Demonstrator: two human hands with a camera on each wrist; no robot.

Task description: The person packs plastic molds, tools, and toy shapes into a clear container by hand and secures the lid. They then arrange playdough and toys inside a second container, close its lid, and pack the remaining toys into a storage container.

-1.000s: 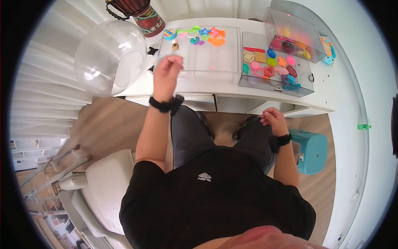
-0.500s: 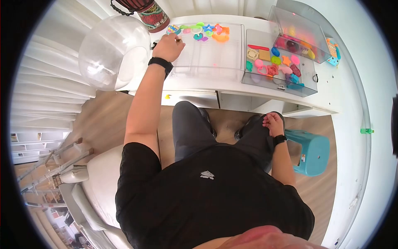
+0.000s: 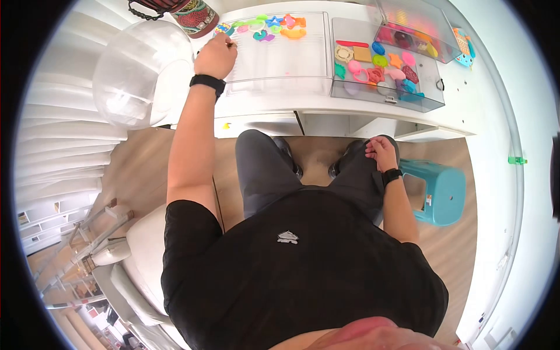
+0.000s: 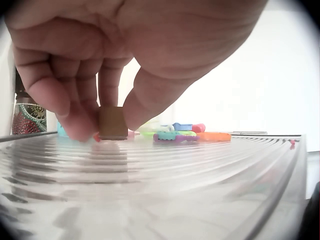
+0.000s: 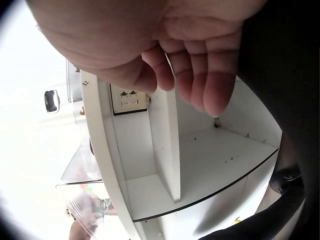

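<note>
While the left hand [image 3: 216,56] is reaching over the left side of the clear ribbed tray [image 3: 274,81], its thumb and fingers are pinching a small brown block [image 4: 113,122]. In the left wrist view the block is sitting at the level of the ribs; whether it is touching them, this inspection cannot tell. Just beyond the hand, a round patterned piece [image 3: 224,28] is lying near the tray's far left corner. Along the far edge, a blue star [image 3: 273,21], an orange piece [image 3: 293,34] and a purple piece [image 3: 267,38] are lying close together. The right hand [image 3: 382,153] is resting by the right thigh, its fingers loosely bent and lying side by side. To the right of the tray, a smoked clear bin [image 3: 364,96] is holding assorted coloured toys, among them a red stick [image 3: 352,44]. To the left, a transparent globe [image 3: 137,76] is standing near a patterned drum [image 3: 197,18].
</note>
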